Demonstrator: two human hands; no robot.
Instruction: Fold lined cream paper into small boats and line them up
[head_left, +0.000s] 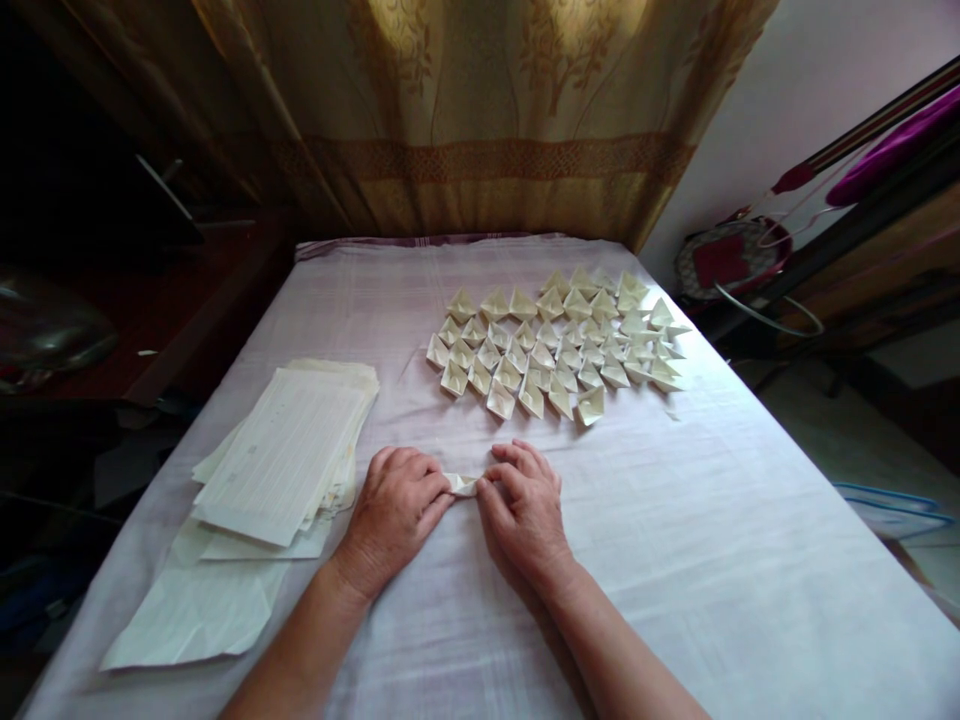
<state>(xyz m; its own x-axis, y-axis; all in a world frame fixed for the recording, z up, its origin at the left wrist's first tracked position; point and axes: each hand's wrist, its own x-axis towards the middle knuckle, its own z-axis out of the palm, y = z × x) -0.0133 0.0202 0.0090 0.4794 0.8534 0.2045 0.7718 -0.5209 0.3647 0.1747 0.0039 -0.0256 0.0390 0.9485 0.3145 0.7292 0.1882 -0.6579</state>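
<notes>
Between my two hands is a small piece of folded white paper (462, 485), low over the cloth-covered table. My left hand (399, 497) pinches its left end between thumb and fingers. At its right end, my right hand (525, 500) grips it with thumb and index finger, the other fingers loosely curled. Much of the folded paper is hidden by my fingertips. Beyond my hands, several folded paper boats (541, 355) stand close together in rough rows. Left of my left hand lies a stack of paper sheets (281, 455), the upper ones printed with lines.
A pale checked cloth (675, 560) covers the table. A loose sheet (195, 610) sticks out below the stack. Behind the table hangs a gold curtain (480, 120). A dark red desk (180, 310) stands at left; a bag (731, 260) is at right.
</notes>
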